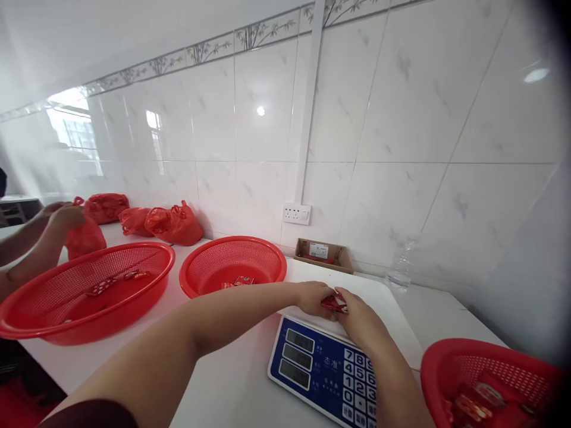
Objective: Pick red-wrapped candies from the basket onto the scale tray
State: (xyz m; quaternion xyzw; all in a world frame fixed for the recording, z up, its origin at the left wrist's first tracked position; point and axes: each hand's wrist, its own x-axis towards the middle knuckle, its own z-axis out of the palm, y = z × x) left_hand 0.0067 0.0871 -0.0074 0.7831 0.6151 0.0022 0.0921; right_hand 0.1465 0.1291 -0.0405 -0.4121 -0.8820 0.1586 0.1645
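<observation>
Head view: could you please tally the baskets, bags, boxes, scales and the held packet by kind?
Red mesh baskets: 3
Red plastic bags: 4
Cardboard box: 1
Digital scale: 1
Red packet between left hand and right hand: 1
Total: 10

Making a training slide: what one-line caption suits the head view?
Left hand and right hand hold a red packet at a blue scale.

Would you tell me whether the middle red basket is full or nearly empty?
Nearly empty: the middle red basket holds only a few red packets.
</observation>
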